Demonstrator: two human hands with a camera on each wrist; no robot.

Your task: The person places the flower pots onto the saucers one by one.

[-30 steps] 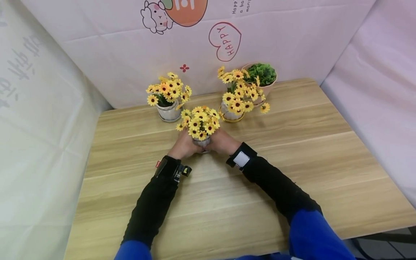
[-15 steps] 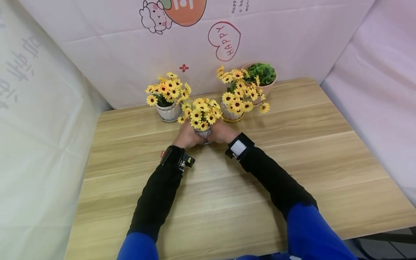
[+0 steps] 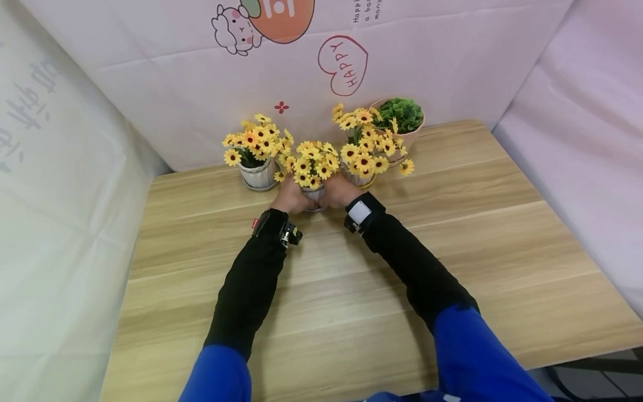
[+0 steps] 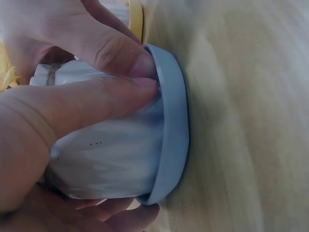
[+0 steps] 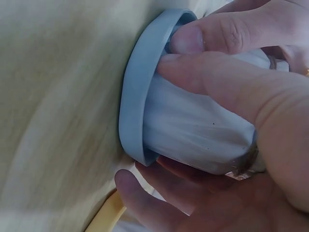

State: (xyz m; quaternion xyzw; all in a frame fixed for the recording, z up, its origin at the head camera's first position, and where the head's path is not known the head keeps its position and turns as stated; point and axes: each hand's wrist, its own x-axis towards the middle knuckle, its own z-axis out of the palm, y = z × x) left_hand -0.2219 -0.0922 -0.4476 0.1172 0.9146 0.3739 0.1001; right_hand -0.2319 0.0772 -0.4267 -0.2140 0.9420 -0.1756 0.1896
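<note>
Between both hands is a flowerpot of yellow daisy-like flowers. Its body is white and ribbed, with a cord round it, and it sits in a blue-grey saucer. My left hand grips it from the left, thumb along the near side and fingers round the far side. From the right my right hand grips it the same way. In the right wrist view both thumbs lie side by side on the pot, tips at the saucer's rim. The saucer is close over the wooden table.
A similar flowerpot stands behind on the left. Another with a yellow saucer is behind on the right. Beyond it, a pink pot holds a green leafy plant. A printed cloth hangs behind the wooden table.
Both hands have moved the gripped flowerpot away from the body, toward the back of the table, up to between the two other flowerpots. The view has shifted slightly.
</note>
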